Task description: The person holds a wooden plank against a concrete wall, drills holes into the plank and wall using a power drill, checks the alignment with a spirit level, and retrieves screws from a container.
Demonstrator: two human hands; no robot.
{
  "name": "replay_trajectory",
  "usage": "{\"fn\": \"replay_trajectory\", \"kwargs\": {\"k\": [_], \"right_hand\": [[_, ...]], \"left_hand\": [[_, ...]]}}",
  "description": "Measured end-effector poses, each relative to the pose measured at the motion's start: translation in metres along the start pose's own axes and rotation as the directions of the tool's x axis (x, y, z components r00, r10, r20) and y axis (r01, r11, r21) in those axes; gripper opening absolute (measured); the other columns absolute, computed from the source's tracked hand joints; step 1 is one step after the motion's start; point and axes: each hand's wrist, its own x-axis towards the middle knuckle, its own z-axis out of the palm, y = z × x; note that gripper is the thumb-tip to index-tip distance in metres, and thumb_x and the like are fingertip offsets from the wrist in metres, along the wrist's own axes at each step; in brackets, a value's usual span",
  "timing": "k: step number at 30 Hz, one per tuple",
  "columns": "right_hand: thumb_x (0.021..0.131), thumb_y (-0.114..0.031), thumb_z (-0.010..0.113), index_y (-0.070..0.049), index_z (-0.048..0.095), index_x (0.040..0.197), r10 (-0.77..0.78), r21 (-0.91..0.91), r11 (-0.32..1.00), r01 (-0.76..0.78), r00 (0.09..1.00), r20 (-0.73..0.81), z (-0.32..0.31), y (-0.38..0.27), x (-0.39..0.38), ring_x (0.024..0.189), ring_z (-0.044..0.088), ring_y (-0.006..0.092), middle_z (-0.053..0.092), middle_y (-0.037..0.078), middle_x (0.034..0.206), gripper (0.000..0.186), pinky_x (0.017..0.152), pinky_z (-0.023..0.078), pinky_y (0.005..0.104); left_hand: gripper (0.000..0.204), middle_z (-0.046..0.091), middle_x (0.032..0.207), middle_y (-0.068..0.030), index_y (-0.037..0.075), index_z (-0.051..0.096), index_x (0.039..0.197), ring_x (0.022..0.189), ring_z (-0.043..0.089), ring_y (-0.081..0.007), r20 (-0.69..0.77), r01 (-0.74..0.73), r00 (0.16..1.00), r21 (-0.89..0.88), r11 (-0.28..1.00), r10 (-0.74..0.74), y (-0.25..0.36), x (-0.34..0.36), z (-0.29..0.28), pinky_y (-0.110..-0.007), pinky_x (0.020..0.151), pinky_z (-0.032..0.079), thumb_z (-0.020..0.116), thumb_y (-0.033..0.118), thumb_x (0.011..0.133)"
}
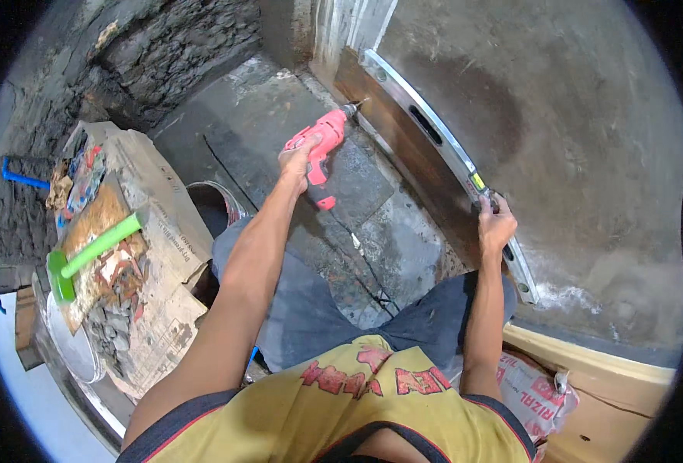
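Left hand (299, 160): fingers wrapped tight round the grip of a red power drill (322, 147), whose bit meets the dark skirting strip (403, 147) at the foot of the wall. Right hand (496, 225): fingers curled over a long metal spirit level (442, 147) (its yellow vial just above the knuckles), pressing it along the strip's top edge against the grey plastered wall (573, 154). At far left, well apart from both hands, a green-handled mallet (87, 258) lies on flattened cardboard (164, 255) amid rubble.

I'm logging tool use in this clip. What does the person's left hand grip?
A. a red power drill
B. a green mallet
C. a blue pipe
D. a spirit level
A: the left hand grips the red power drill, its bit at the dark board by the wall.
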Motion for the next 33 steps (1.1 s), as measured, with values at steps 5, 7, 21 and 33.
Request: {"fn": "replay_trajectory", "kwargs": {"k": [5, 7, 21, 33], "right_hand": [[0.083, -0.028, 0.077, -0.013, 0.077, 0.103, -0.007, -0.015, 1.0, 0.007, 1.0, -0.004, 0.001, -0.008, 0.001, 0.068, 0.069, 0.0305, 0.071, 0.015, 0.074, 0.025, 0.067, 0.053, 0.0408], [0.083, -0.027, 0.077, -0.014, 0.077, 0.104, -0.008, -0.032, 0.999, 0.008, 1.0, 0.002, 0.0, -0.005, 0.002, 0.068, 0.069, 0.0306, 0.071, 0.015, 0.074, 0.025, 0.067, 0.053, 0.0408], [0.081, -0.028, 0.077, -0.01, 0.068, 0.092, 0.027, -0.009, 1.0, -0.027, 1.0, 0.004, 0.001, -0.009, -0.002, 0.073, 0.069, 0.0379, 0.07, 0.019, 0.076, 0.023, 0.068, 0.054, 0.0461], [0.082, -0.035, 0.077, -0.009, 0.064, 0.08, 0.081, -0.059, 0.995, -0.08, 0.997, 0.014, -0.006, -0.003, -0.001, 0.066, 0.067, 0.0401, 0.067, 0.019, 0.068, 0.029, 0.062, 0.052, 0.0487]], "left_hand": [[0.056, 0.07, 0.095, -0.0092, 0.004, 0.061, 0.124, 0.071, 0.067, -0.0203, -0.029, -0.009, 1.0, 0.07, 0.997, 0.011, -0.003, 0.008, -0.01, -0.035, 0.06, 0.058, 0.087, 0.019, 0.076], [0.053, 0.069, 0.1, -0.0065, 0.003, 0.066, 0.113, 0.083, 0.067, -0.0177, -0.045, -0.007, 0.999, 0.033, 0.999, 0.009, -0.003, 0.006, -0.009, -0.034, 0.075, 0.056, 0.091, 0.02, 0.069], [0.048, 0.069, 0.101, -0.0105, 0.004, 0.062, 0.12, 0.08, 0.069, -0.0265, 0.108, 0.071, 0.992, -0.033, 0.997, -0.067, 0.006, 0.001, -0.008, -0.041, 0.067, 0.06, 0.084, 0.016, 0.079], [0.044, 0.067, 0.093, -0.0069, 0.009, 0.06, 0.118, 0.071, 0.066, -0.0203, 0.184, 0.096, 0.977, 0.059, 0.994, -0.105, 0.003, -0.001, -0.001, -0.036, 0.059, 0.056, 0.079, 0.031, 0.085]]}}
